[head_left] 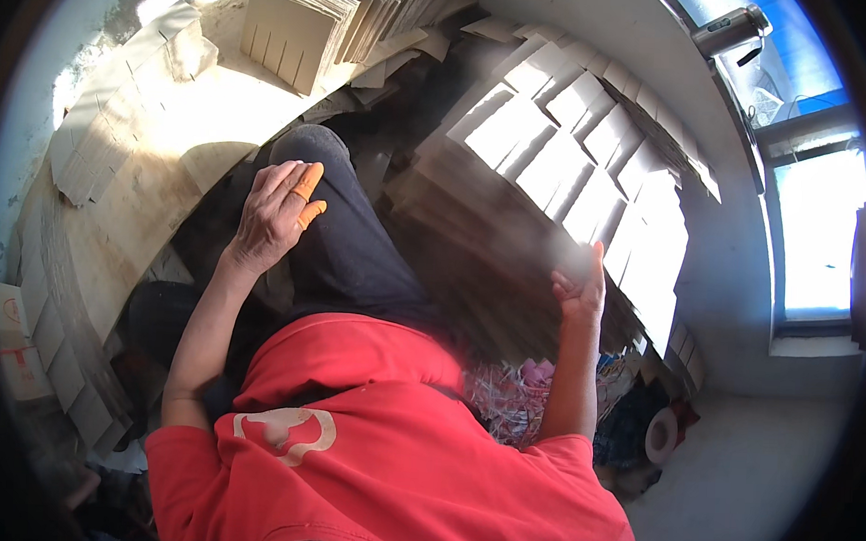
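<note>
My left hand (281,208) hangs above my dark-trousered thigh (344,224), close to the knee. Orange covers sit on its thumb and one finger. The thumb stands apart from the loosely stretched fingers, and I see nothing held. On the right, my right hand (582,287) is at the near side of a large pile of cardboard pieces (546,165), one finger pointing up and the others loosely bent. It appears to hold nothing; whether it touches the pile I cannot tell. Bright sunlight falls on the pile's overlapping top layer.
A pale curved work surface (135,203) lies to my left, with slotted cardboard pieces (93,163) on it. At its far end stands a stack of slotted cardboard (293,37). Shredded strips (510,397) and a tape roll (662,436) are low at right. A metal cylinder (732,31) sits by the window.
</note>
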Motion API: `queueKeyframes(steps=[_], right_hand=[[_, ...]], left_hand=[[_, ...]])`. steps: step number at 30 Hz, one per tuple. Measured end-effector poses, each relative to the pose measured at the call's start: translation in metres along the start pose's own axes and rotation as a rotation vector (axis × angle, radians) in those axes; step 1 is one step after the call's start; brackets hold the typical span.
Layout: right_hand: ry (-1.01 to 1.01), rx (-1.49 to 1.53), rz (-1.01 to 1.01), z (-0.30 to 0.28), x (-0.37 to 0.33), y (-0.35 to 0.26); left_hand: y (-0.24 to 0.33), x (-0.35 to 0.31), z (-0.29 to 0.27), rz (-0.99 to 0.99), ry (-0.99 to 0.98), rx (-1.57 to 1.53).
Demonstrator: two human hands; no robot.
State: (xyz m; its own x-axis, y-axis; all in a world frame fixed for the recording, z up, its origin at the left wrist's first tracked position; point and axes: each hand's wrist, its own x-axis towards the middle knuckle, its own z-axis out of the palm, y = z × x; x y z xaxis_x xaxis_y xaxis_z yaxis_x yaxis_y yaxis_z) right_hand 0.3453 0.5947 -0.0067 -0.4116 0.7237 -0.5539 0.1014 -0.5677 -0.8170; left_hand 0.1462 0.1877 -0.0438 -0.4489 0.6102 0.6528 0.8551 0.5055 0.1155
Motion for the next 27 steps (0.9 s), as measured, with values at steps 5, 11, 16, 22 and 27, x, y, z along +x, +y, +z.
queueKeyframes(steps=[5, 11, 16, 22, 27], right_hand=[[-0.177, 0.095, 0.08, -0.044, 0.03, 0.008], [-0.23, 0.143, -0.002, -0.021, 0.015, 0.018], [-0.504, -0.084, -0.006, 0.012, -0.008, 0.027], [-0.725, -0.573, -0.278, 0.17, -0.044, 0.041], [-0.694, -0.739, -0.831, 0.315, -0.027, 0.062]], left_hand=[[0.0, -0.001, 0.005, -0.018, 0.014, -0.056], [-0.001, 0.002, 0.003, -0.007, 0.014, -0.089], [-0.004, 0.007, 0.01, -0.018, 0.005, -0.126], [-0.016, -0.006, 0.02, -0.099, 0.038, -0.197], [-0.031, -0.012, 0.013, -0.269, 0.099, -0.258]])
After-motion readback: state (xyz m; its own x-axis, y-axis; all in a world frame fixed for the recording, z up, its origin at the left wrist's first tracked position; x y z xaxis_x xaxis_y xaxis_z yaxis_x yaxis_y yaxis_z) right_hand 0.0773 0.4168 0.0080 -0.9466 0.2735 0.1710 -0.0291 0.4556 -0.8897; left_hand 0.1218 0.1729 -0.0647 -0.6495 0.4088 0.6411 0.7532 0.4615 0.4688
